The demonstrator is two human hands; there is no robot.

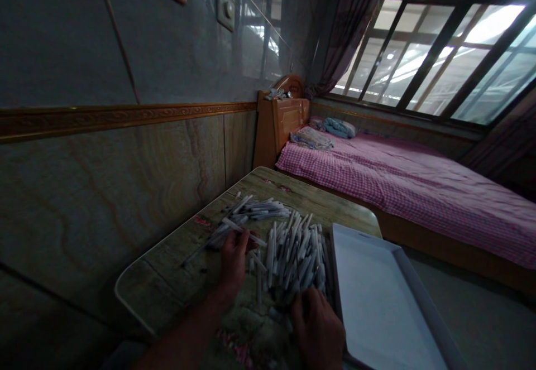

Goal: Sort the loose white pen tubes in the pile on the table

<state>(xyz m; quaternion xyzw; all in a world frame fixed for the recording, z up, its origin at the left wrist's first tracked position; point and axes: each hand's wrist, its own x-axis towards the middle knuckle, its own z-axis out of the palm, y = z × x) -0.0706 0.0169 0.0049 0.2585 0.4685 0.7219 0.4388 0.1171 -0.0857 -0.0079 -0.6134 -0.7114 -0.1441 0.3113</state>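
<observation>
My left hand (237,253) is closed in a pinch on a slim white pen (233,224), which points up and to the left. A large heap of similar white and greyish pens (295,247) lies in the middle of the table, right of that hand. Behind it a smaller pile of pens (268,209) is spread out. At the near edge of the large heap, my right hand (316,322) has its fingers curled together. Whatever it holds, if anything, is hidden by the fingers and the dim light.
The wood-patterned table (167,292) has rounded corners and stands near the tiled wall (176,180). A shallow white tray-like box (377,292) lies at the table's right side, beside the heap. Beyond is a bed (377,174) with a pink checked sheet.
</observation>
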